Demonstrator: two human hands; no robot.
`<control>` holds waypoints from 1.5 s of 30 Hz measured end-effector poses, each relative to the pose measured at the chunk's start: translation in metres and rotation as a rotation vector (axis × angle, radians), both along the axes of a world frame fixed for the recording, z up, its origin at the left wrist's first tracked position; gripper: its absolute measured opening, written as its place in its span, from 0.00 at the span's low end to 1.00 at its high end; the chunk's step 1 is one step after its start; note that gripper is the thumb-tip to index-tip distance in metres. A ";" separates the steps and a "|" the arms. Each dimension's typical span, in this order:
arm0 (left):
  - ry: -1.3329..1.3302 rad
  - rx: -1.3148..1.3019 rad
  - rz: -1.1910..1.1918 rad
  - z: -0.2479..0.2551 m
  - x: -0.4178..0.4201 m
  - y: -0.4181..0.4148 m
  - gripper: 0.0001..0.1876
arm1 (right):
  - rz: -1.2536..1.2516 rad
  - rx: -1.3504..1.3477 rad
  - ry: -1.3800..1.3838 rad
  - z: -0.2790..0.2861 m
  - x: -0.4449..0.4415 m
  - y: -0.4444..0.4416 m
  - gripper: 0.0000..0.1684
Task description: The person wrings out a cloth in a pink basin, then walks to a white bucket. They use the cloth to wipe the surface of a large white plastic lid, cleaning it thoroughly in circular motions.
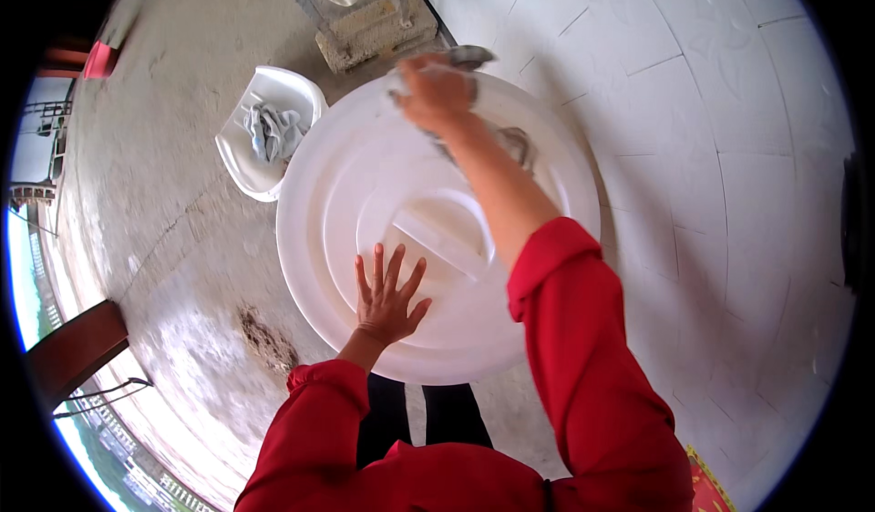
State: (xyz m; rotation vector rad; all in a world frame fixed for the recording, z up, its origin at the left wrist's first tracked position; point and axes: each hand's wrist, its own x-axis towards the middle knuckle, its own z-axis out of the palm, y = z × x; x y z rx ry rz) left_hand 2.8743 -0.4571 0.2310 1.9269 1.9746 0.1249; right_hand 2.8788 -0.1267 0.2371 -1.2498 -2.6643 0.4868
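A large round white plastic lid (444,344) with stepped rings is directly in front of me. Palm down on its near left part, my left hand (388,307) has its fingers spread and nothing in it. A straight raised bar (441,244), the lid's recessed grip, lies just beyond those fingertips. My right hand (437,95) reaches across to the far rim and grips a grey cloth (517,146). Motion blurs this hand and the cloth, and part of the cloth trails on the lid behind my wrist. The vessel under the lid is hidden.
Left of the lid stands a white plastic container (236,163) with a crumpled grey-white cloth (273,132) in it. A rough block (376,33) sits beyond the far rim. White tiled wall (683,115) runs along the right. Dirt (266,337) lies on the concrete floor (184,252).
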 end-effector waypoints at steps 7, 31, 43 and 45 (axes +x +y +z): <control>-0.062 -0.052 0.055 -0.006 -0.009 -0.007 0.37 | 0.115 0.134 0.408 -0.037 -0.002 -0.006 0.27; -0.842 0.412 0.270 -0.041 -0.004 -0.022 0.27 | 0.985 -0.139 0.075 -0.009 -0.110 -0.311 0.14; -0.304 0.187 0.479 0.014 0.034 -0.094 0.31 | 1.092 -0.110 0.153 -0.013 -0.115 -0.273 0.24; -0.253 0.110 0.597 0.018 0.075 -0.125 0.33 | 0.933 0.026 0.019 -0.006 -0.141 -0.260 0.21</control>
